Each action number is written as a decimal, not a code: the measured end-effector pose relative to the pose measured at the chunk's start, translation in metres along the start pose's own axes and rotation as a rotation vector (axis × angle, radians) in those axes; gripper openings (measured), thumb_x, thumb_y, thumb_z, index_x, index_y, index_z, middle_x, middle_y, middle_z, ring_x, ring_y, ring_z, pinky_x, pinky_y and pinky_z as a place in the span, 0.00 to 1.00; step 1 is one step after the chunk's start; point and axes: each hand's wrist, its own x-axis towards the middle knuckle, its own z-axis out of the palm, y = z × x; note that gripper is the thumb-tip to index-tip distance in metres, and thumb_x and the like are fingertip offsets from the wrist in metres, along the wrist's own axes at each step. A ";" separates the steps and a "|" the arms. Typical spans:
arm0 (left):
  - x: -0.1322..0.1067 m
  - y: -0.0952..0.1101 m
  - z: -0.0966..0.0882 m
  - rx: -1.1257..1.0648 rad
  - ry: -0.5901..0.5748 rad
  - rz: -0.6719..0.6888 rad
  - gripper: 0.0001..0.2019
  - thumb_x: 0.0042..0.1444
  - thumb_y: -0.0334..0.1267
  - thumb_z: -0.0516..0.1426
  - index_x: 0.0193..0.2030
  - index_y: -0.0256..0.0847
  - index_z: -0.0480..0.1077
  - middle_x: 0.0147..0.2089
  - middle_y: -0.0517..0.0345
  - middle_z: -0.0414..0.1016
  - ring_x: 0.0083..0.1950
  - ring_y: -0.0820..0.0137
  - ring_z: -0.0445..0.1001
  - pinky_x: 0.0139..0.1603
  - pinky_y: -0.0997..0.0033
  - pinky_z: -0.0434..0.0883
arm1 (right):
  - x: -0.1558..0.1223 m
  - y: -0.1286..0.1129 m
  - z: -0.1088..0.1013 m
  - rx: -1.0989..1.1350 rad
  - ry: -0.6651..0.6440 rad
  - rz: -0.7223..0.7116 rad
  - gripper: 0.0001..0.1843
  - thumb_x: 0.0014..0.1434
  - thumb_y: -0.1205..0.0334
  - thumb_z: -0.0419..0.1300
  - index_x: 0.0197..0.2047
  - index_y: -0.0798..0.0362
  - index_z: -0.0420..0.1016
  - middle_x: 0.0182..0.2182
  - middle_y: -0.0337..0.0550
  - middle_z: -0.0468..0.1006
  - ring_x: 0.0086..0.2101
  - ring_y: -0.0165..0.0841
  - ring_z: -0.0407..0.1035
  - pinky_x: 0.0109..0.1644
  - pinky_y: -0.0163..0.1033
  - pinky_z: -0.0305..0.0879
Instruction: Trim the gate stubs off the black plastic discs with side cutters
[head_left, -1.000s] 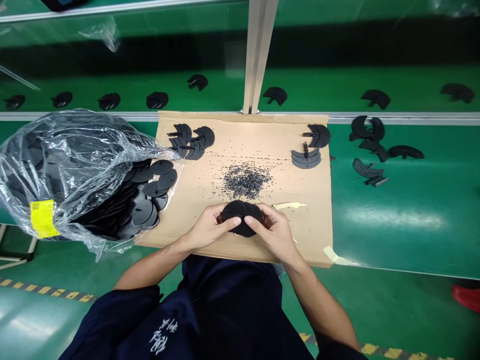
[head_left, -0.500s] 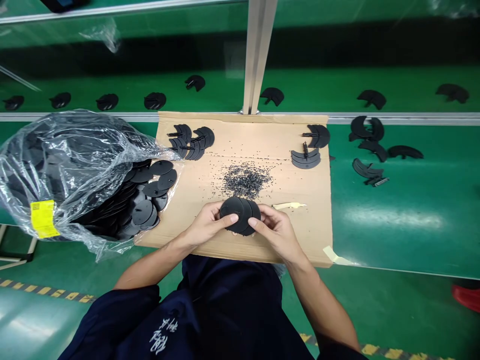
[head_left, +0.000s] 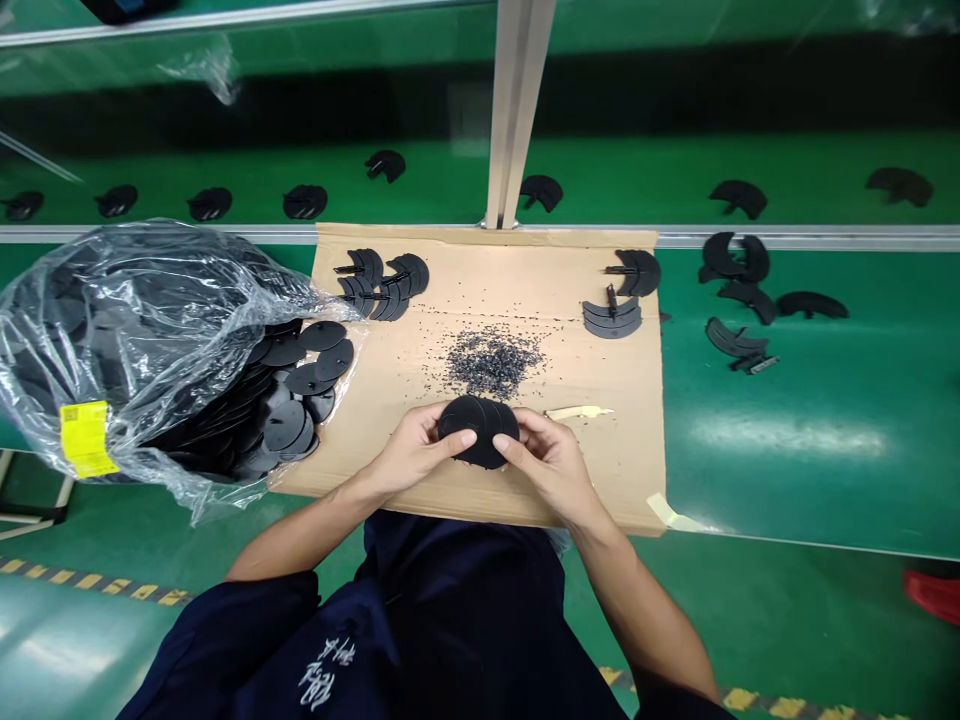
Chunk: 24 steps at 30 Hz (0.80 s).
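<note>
Overlapping round black discs (head_left: 480,430) are pinched between both my hands above the near part of the cardboard sheet (head_left: 397,400). My left hand (head_left: 420,445) is closed on their left edge, thumb on top and fingers underneath. Closed on the right edge, my right hand (head_left: 551,450) grips them the same way. How many discs there are cannot be made out. Just beyond them lies a scattered heap of small black bits (head_left: 495,362). A pale, thin-bladed tool (head_left: 579,412) rests on the cardboard beside my right hand.
A clear plastic bag (head_left: 150,330) full of black discs (head_left: 285,425) spills onto the cardboard's left side. Curved black parts lie at the cardboard's back left (head_left: 386,285), back right (head_left: 622,290) and on the green table (head_left: 795,430). More black parts (head_left: 304,202) line the belt behind, past an upright post (head_left: 517,110).
The discs in my hands have shifted slightly and overlap more closely. Parts on the belt behind have moved a little to the left.
</note>
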 end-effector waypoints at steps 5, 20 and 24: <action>-0.002 -0.006 0.003 0.063 0.000 0.028 0.20 0.55 0.51 0.70 0.42 0.34 0.80 0.37 0.53 0.80 0.39 0.69 0.76 0.42 0.73 0.76 | 0.002 0.005 0.001 -0.098 0.089 -0.042 0.24 0.53 0.39 0.73 0.36 0.51 0.77 0.30 0.37 0.71 0.31 0.30 0.64 0.35 0.35 0.65; -0.002 -0.003 0.002 0.068 -0.056 0.004 0.21 0.58 0.54 0.68 0.42 0.34 0.80 0.38 0.53 0.81 0.38 0.69 0.77 0.43 0.71 0.77 | 0.000 0.006 0.000 -0.096 0.078 -0.017 0.25 0.53 0.37 0.72 0.35 0.51 0.74 0.29 0.37 0.69 0.31 0.30 0.62 0.35 0.35 0.63; -0.003 -0.003 0.003 0.075 -0.062 -0.018 0.23 0.57 0.56 0.67 0.42 0.34 0.79 0.38 0.53 0.81 0.39 0.68 0.76 0.44 0.70 0.77 | 0.000 0.006 0.000 -0.088 0.088 -0.012 0.25 0.53 0.38 0.72 0.33 0.51 0.73 0.28 0.36 0.67 0.30 0.30 0.61 0.34 0.35 0.63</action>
